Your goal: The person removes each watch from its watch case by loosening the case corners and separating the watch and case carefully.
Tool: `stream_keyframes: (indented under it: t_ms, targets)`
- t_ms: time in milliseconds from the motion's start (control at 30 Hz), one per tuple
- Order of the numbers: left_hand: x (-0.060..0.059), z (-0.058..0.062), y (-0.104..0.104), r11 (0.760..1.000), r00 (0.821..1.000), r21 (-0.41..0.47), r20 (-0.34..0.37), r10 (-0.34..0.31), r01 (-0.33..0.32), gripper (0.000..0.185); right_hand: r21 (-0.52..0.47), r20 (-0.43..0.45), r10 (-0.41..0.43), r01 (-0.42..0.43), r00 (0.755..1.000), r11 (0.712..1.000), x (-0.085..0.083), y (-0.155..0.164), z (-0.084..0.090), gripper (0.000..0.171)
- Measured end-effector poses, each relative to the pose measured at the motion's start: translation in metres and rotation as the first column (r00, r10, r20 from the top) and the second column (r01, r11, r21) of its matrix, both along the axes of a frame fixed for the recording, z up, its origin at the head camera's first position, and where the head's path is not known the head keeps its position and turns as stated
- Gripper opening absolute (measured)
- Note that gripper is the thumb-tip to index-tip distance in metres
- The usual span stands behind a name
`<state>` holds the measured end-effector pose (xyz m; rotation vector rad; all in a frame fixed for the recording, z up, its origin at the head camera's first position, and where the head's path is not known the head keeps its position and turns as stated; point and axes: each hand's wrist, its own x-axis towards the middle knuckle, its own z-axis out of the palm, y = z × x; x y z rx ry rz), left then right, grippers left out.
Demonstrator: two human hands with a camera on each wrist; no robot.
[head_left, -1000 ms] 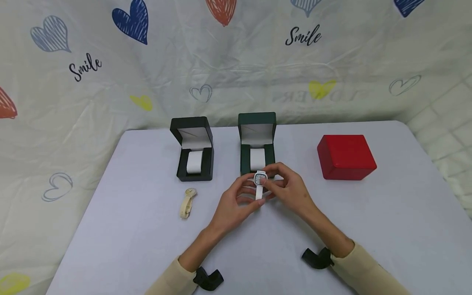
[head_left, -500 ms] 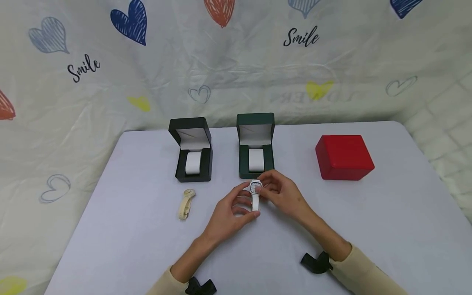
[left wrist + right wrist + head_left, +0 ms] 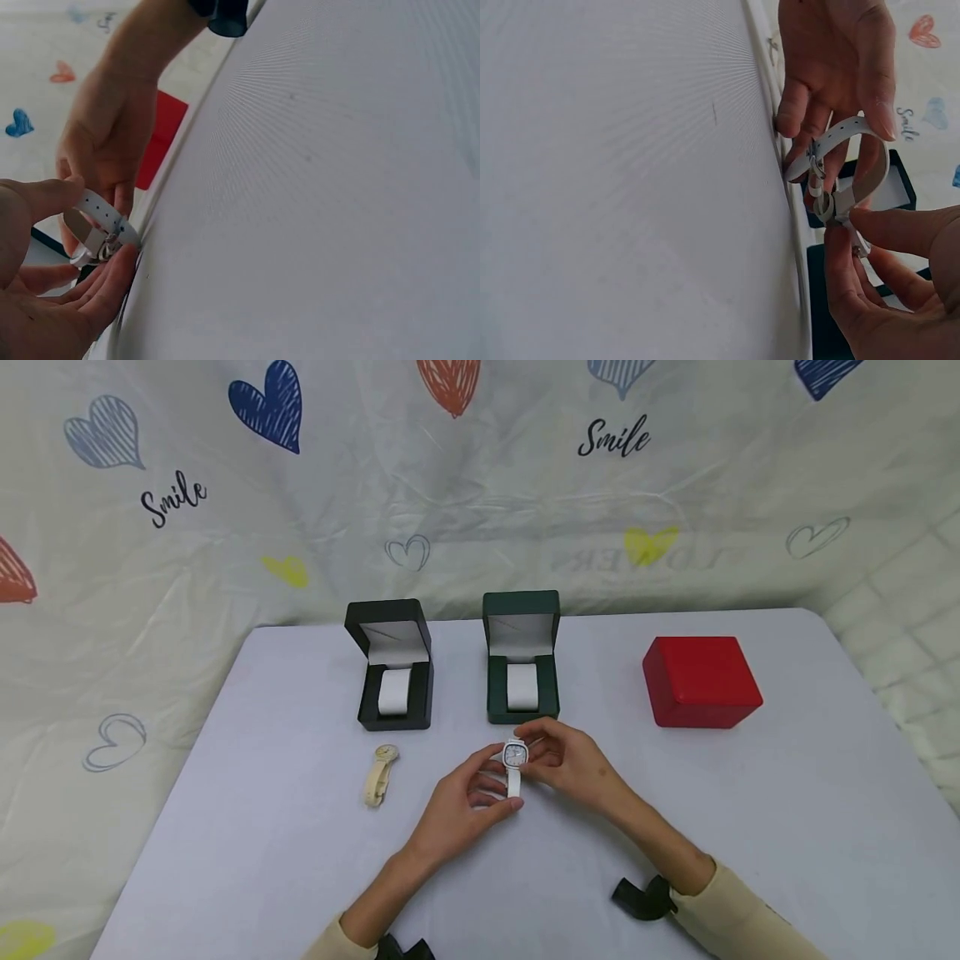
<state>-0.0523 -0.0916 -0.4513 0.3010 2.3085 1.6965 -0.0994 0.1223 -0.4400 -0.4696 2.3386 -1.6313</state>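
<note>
Between both hands is a white wristwatch (image 3: 515, 755), its squarish dial facing up, just in front of the green watch box. My left hand (image 3: 457, 810) holds the lower part of the strap, thumb against it and fingers around the other side. With thumb and fingers, my right hand (image 3: 576, 768) pinches the watch near its case. The right wrist view shows the strap (image 3: 847, 129) as a loop, with its metal buckle (image 3: 817, 166) and punched holes. To the left, a cream-coloured wristwatch (image 3: 381, 775) lies on the table.
Along the back stand an open black watch box (image 3: 367, 697) and an open green watch box (image 3: 497, 693), each with a white cushion inside. A closed red box (image 3: 705, 670) sits at the right on the white table (image 3: 247, 860). Behind hangs a heart-printed cloth (image 3: 480, 468).
Both hands have drawn the white watch toward the person and slightly left, away from the green box. The right thumb has shifted off the watch's dial. The boxes and cream-coloured watch stay put.
</note>
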Motion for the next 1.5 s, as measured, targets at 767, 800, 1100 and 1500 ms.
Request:
stream_keyframes:
  t_ms: [767,800,1100,1500]
  targets:
    - [0.0010,0.0021,-0.0021,0.994,1.000,-0.110,0.007,-0.022,0.023,0.074,0.139,-0.042,-0.013,0.018,0.999,0.990,0.0039,-0.0038,-0.0094,0.039]
    - [0.0010,0.0021,-0.0020,0.994,1.000,-0.108,0.007,-0.023,0.024,0.074,0.149,-0.047,-0.012,0.019,0.999,0.989,0.0038,-0.0039,-0.0097,0.039]
    - [0.0014,0.0003,-0.0011,0.996,1.000,-0.088,0.015,-0.001,0.002,0.076,0.204,-0.070,-0.004,0.019,0.998,0.979,0.0040,-0.0056,-0.0091,0.035]
    - [-0.0011,-0.0006,-0.0011,0.995,1.000,-0.101,0.018,0.001,0.000,0.075,0.252,-0.080,-0.015,0.035,0.997,0.967,0.0042,-0.0072,-0.0077,0.036]
